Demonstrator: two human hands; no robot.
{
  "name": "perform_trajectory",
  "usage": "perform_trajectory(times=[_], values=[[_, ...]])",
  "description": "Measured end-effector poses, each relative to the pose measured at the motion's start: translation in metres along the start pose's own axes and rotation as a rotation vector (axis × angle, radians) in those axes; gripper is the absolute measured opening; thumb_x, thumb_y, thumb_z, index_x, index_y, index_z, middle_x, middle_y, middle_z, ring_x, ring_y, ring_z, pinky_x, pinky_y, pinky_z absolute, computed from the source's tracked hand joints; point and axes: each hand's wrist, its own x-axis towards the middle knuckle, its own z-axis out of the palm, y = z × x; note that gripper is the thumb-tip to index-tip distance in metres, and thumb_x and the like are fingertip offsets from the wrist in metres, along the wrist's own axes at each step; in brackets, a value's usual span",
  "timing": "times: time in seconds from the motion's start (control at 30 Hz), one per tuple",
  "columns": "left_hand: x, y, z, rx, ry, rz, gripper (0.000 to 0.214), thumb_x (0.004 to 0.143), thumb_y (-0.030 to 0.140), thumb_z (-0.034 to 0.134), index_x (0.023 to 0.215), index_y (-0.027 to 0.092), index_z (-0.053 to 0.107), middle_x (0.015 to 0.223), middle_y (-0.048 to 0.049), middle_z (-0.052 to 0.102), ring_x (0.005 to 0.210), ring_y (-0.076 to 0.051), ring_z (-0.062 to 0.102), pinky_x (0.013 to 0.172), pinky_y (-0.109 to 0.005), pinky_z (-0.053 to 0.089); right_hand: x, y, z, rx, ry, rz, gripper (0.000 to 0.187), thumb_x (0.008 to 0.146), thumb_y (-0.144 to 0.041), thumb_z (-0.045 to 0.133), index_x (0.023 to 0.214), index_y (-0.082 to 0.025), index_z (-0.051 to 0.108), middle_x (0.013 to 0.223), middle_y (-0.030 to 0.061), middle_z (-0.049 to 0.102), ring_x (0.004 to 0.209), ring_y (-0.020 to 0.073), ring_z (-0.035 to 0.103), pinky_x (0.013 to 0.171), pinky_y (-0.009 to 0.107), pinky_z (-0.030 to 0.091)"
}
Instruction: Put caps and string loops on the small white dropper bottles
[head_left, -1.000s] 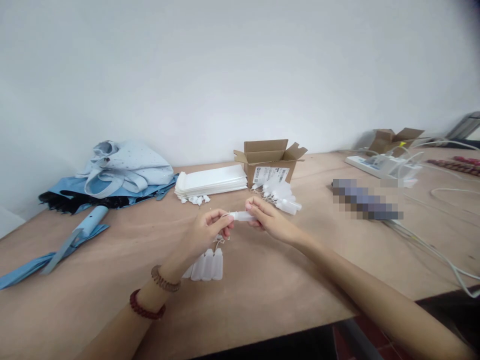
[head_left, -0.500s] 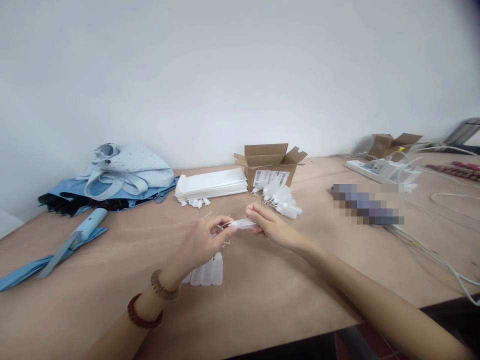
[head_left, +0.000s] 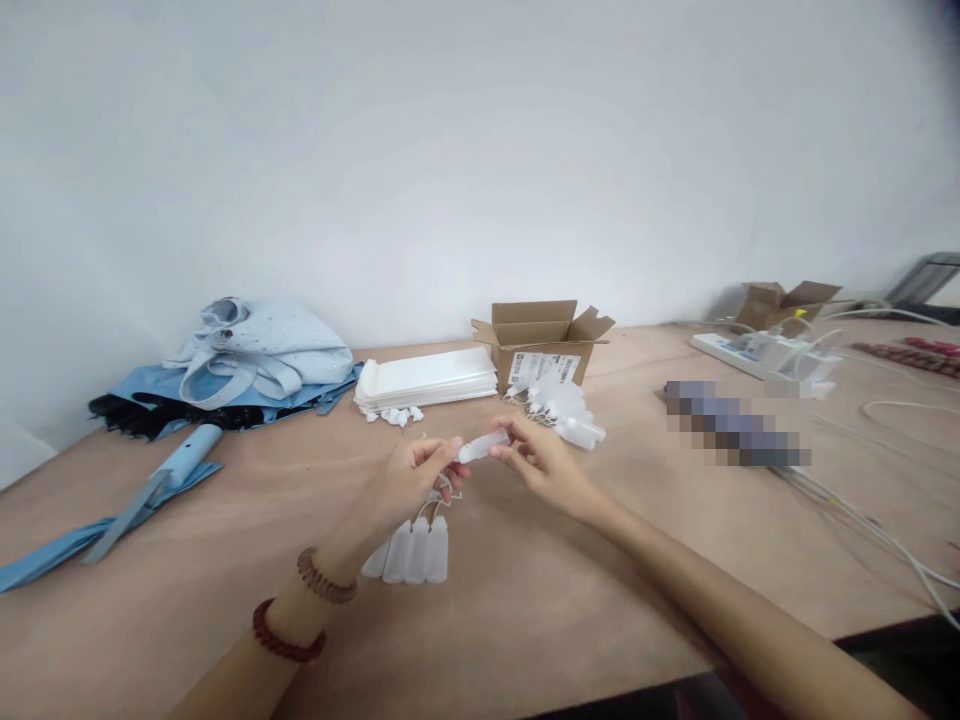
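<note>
Both my hands meet above the middle of the wooden table. My right hand pinches a small clear plastic bottle by its body. My left hand is closed on the bottle's tip end, where a thin string hangs down. Below my left hand, three finished white bottles lie side by side on the table with strings at their necks. A pile of more small bottles lies just beyond my right hand.
An open cardboard box stands at the back, beside a stack of white flat bags and small white caps. A blue folded umbrella and pale cloth bag lie left. A power strip and cables lie right.
The bottle has tilted, its right end now higher. My left hand's fingers shifted along its tip. The view has dipped slightly, so everything sits lower in frame.
</note>
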Motion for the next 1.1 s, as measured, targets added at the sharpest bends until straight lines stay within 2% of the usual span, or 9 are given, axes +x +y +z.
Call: perform_trajectory(times=[0.17,0.3,0.43,0.57,0.63,0.77,0.87,0.97,1.1], values=[[0.001,-0.005,0.002,-0.028,-0.063,-0.079,0.046,0.082,0.054,0.051,0.076,0.010,0.065,0.066,-0.0045,0.060,0.055,-0.011,0.054,0.053,-0.024,0.044,-0.001,-0.003,-0.001,-0.015,0.018,-0.007,0.016,0.089,-0.032,0.048,0.096,-0.019,0.056,0.084,0.0041,0.058,0.070,0.0155,0.052,0.061,0.026,0.037],[-0.003,-0.004,0.004,0.128,0.019,0.081,0.039,0.084,0.049,0.051,0.073,0.014,0.062,0.066,-0.0020,0.059,0.057,-0.012,0.053,0.055,-0.023,0.043,-0.002,0.000,0.000,0.028,0.028,0.060,0.018,0.088,-0.035,0.050,0.091,-0.018,0.057,0.075,0.0022,0.058,0.065,0.0149,0.050,0.059,0.026,0.036],[-0.008,-0.004,0.006,0.444,0.129,0.272,0.024,0.086,0.039,0.050,0.083,0.019,0.062,0.071,-0.0009,0.061,0.064,-0.014,0.054,0.056,-0.023,0.041,-0.001,0.004,0.003,0.139,0.005,0.142,0.019,0.085,-0.036,0.053,0.087,-0.017,0.057,0.071,0.0009,0.058,0.062,0.0138,0.049,0.057,0.026,0.033],[-0.009,-0.007,0.007,0.658,0.219,0.457,0.016,0.086,0.029,0.049,0.087,0.020,0.062,0.077,-0.0023,0.063,0.071,-0.016,0.055,0.067,-0.026,0.042,0.001,0.002,0.004,0.228,-0.001,0.198,0.021,0.084,-0.037,0.054,0.085,-0.016,0.057,0.068,0.0000,0.056,0.059,0.0118,0.045,0.054,0.024,0.030],[-0.007,-0.007,0.005,0.592,0.211,0.422,0.017,0.085,0.031,0.050,0.088,0.020,0.062,0.078,-0.0024,0.064,0.071,-0.017,0.057,0.067,-0.026,0.042,0.000,0.000,0.004,0.250,0.006,0.212,0.022,0.083,-0.039,0.055,0.085,-0.016,0.057,0.066,-0.0009,0.053,0.057,0.0113,0.043,0.053,0.024,0.029],[-0.004,-0.002,0.001,0.290,0.069,0.180,0.030,0.085,0.043,0.050,0.086,0.017,0.064,0.075,-0.0033,0.065,0.063,-0.015,0.058,0.059,-0.024,0.045,-0.001,-0.001,0.004,0.257,0.003,0.171,0.021,0.083,-0.037,0.056,0.087,-0.016,0.057,0.066,-0.0014,0.051,0.058,0.0113,0.043,0.053,0.024,0.030],[-0.003,0.000,0.002,0.228,0.036,0.080,0.036,0.084,0.046,0.049,0.078,0.014,0.063,0.071,-0.0035,0.064,0.054,-0.012,0.055,0.052,-0.023,0.044,-0.001,0.000,0.004,0.272,-0.013,0.157,0.020,0.083,-0.036,0.057,0.086,-0.017,0.057,0.067,-0.0013,0.051,0.059,0.0112,0.044,0.053,0.024,0.031],[-0.002,-0.003,0.007,0.261,0.092,0.090,0.034,0.084,0.045,0.048,0.074,0.016,0.061,0.066,-0.0015,0.061,0.049,-0.011,0.052,0.048,-0.023,0.041,0.000,0.000,0.005,0.344,-0.026,0.223,0.022,0.081,-0.038,0.058,0.083,-0.017,0.055,0.063,-0.0027,0.049,0.055,0.0102,0.042,0.051,0.024,0.030],[-0.004,-0.007,0.013,0.476,0.199,0.210,0.028,0.089,0.037,0.042,0.077,0.018,0.058,0.060,-0.0006,0.058,0.056,-0.015,0.056,0.053,-0.025,0.040,0.002,0.001,0.009,0.478,-0.035,0.313,0.024,0.078,-0.040,0.059,0.078,-0.017,0.053,0.054,-0.0051,0.045,0.046,0.0088,0.037,0.045,0.024,0.028]])
